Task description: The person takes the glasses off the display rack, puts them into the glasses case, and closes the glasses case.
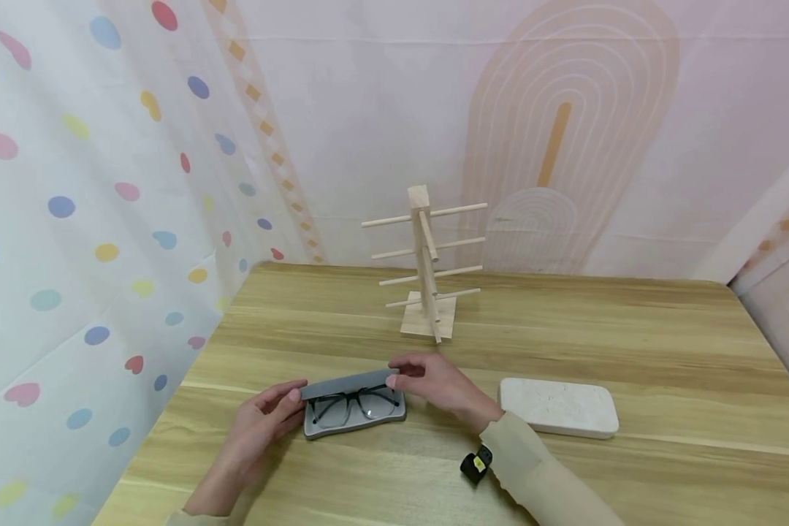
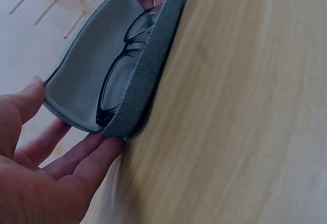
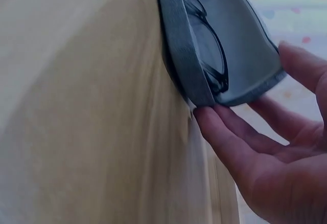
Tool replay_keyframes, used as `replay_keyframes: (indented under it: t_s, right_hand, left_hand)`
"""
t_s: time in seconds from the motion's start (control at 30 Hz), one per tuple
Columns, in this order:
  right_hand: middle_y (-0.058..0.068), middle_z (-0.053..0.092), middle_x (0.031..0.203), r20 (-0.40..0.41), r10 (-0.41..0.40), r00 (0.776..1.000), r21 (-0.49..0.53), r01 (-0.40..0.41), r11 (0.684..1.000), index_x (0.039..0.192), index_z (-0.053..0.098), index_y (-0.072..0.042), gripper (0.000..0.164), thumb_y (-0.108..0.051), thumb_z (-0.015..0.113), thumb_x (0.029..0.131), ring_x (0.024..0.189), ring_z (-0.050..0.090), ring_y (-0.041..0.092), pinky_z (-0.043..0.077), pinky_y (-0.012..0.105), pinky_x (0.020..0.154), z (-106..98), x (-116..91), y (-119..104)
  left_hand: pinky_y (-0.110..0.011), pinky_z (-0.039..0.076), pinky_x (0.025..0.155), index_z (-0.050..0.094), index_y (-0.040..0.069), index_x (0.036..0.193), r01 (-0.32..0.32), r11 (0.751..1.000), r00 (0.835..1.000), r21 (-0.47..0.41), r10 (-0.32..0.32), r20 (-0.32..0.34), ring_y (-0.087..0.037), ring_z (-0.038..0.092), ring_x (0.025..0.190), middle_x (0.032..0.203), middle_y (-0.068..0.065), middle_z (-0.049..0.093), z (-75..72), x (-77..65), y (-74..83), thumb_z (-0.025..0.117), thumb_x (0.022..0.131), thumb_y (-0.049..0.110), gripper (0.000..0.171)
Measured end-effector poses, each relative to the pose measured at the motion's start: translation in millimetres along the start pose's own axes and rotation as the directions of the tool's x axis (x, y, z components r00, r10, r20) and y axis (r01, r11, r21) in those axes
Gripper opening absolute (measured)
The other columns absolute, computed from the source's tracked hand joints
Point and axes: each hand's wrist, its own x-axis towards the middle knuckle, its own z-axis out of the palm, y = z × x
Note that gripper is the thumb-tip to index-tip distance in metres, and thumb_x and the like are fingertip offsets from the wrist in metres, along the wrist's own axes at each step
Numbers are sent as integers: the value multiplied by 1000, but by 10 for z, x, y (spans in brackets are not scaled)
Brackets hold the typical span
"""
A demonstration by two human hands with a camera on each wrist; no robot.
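A grey glasses case (image 1: pixel 358 429) lies on the table with its lid (image 1: pixel 342 385) raised. Inside it rests a pair of dark-framed glasses (image 1: pixel 350 397) with clear lenses. My left hand (image 1: pixel 256 424) grips the case's left end. In the left wrist view its thumb touches the lid edge, and fingers lie at the end of the lower shell (image 2: pixel 148 78). At the opposite end, my right hand (image 1: pixel 443 387) holds the case the same way, thumb on the lid rim and fingertips against the shell (image 3: pixel 185 47) in the right wrist view.
Behind the case stands a wooden rack (image 1: pixel 424 256) with several thin pegs on an upright post. A white oblong case (image 1: pixel 559 408) lies shut to the right, close to the right forearm. Patterned curtains (image 1: pixel 368 95) hang along the table's back and left edges.
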Motion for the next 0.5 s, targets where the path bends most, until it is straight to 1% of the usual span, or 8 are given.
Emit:
replay_keyframes:
  t_s: [0.17, 0.3, 0.4, 0.5]
  right_hand:
    - [9, 66, 130, 46, 43, 998, 63, -46, 997, 139, 62, -1, 51, -26, 75, 97, 119, 61, 24, 53, 41, 102, -42, 0, -16]
    - [11, 66, 131, 68, 38, 997, 73, -43, 996, 139, 62, 2, 51, -22, 76, 96, 119, 62, 23, 53, 39, 101, -54, 2, -29]
    - [13, 67, 128, 79, 29, 996, 78, -35, 996, 138, 62, 5, 50, -17, 76, 95, 115, 64, 23, 54, 36, 98, -62, 3, -38]
    - [13, 68, 124, 89, 23, 996, 75, -29, 997, 136, 62, 6, 49, -13, 77, 94, 112, 65, 23, 55, 34, 96, -66, 9, -42]
  left_hand:
    - [-32, 52, 103, 45, -12, 148, 9, 1000, 998, -4, -9, 63, -8, 64, 116, 148, -26, 49, -60, 4, 0, 62, 106, 15, 53]
    - [-32, 53, 101, 45, -14, 147, 21, 1000, 995, -14, -19, 96, -8, 64, 115, 141, -20, 56, -100, 10, -4, 64, 104, 11, 53]
    - [-30, 54, 100, 46, -14, 146, 28, 1000, 992, -14, -26, 123, -10, 65, 114, 134, -13, 62, -130, 14, -10, 65, 102, 8, 53]
    - [-28, 55, 99, 46, -14, 146, 30, 1000, 988, -5, -29, 154, -11, 64, 114, 131, -10, 63, -162, 14, -11, 67, 101, 8, 54]
